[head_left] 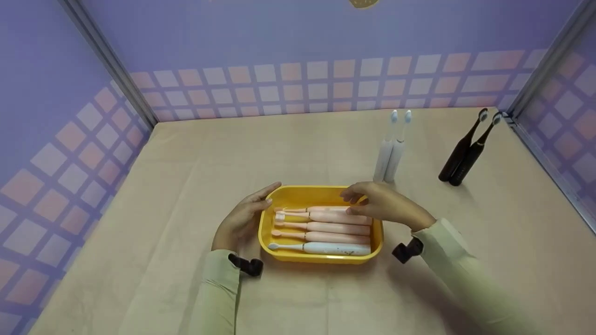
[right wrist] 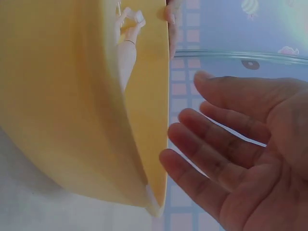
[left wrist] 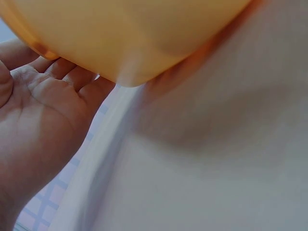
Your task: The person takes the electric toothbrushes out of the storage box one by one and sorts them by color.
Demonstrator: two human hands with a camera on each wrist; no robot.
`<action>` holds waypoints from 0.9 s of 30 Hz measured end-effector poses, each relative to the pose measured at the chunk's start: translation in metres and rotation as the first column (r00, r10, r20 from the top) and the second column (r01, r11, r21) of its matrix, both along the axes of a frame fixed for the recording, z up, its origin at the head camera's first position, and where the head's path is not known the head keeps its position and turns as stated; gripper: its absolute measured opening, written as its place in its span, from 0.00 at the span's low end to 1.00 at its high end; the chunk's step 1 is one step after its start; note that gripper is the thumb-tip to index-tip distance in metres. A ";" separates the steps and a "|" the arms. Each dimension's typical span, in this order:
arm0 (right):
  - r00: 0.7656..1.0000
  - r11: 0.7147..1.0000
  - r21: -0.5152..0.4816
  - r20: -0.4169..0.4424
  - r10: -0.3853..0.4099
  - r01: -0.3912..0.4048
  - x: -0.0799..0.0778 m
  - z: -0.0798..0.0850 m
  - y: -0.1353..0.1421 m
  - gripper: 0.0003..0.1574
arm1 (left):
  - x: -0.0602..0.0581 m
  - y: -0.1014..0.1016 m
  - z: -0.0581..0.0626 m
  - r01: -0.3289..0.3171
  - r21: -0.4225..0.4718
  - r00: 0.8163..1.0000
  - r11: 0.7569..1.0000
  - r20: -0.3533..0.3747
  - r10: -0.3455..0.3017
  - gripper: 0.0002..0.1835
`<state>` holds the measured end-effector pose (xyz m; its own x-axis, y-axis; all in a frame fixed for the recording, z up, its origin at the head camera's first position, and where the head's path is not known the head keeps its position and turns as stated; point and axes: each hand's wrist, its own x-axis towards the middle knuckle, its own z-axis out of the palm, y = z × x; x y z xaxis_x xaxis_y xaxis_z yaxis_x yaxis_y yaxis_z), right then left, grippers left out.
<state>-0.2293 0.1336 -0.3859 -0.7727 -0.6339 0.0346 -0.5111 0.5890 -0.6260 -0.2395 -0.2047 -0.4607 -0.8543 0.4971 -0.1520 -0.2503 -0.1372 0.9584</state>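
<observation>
A yellow plastic bin (head_left: 321,259) sits on the table, holding a row of electric toothbrushes: several pink toothbrushes (head_left: 337,227) and one white toothbrush (head_left: 337,248) nearest the front. My left hand (head_left: 242,218) grips the bin's left end, thumb at the rim and fingers along the outside wall. In the left wrist view those fingers (left wrist: 89,82) lie against the yellow wall. Above the bin's back right corner hovers my right hand (head_left: 384,202), fingers loosely bent. The right wrist view shows that hand (right wrist: 231,154) spread with nothing in it, a pink toothbrush (right wrist: 126,62) visible inside the bin.
Behind the right hand, two white electric toothbrushes (head_left: 390,156) appear to stand upright side by side. Farther right is a similar pair of black electric toothbrushes (head_left: 463,158). Purple tiled panels (head_left: 288,83) border the table (head_left: 223,153) at the back and sides.
</observation>
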 end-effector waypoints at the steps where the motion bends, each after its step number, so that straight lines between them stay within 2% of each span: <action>1: 1.000 1.000 0.016 0.005 0.005 -0.005 0.000 0.001 -0.001 0.23 | 0.000 0.000 0.000 0.002 -0.001 1.000 1.000 -0.005 -0.002 0.30; 5: 0.999 0.996 0.082 0.022 0.027 -0.028 -0.002 0.003 -0.005 0.23 | 0.001 0.000 0.000 0.008 0.007 1.000 1.000 -0.010 -0.008 0.29; 13: 0.992 0.978 0.162 0.020 0.127 -0.128 -0.009 0.005 -0.008 0.19 | 0.001 0.000 0.000 0.004 0.013 1.000 1.000 -0.002 -0.004 0.29; 20: 0.990 0.963 0.235 0.076 0.115 -0.130 -0.015 0.005 -0.017 0.17 | 0.002 0.000 0.001 -0.005 0.014 1.000 1.000 0.008 0.005 0.29; 27: 0.984 0.959 0.245 0.145 0.107 -0.141 -0.020 0.003 -0.026 0.18 | 0.001 0.000 0.000 0.012 0.016 1.000 1.000 0.006 -0.012 0.29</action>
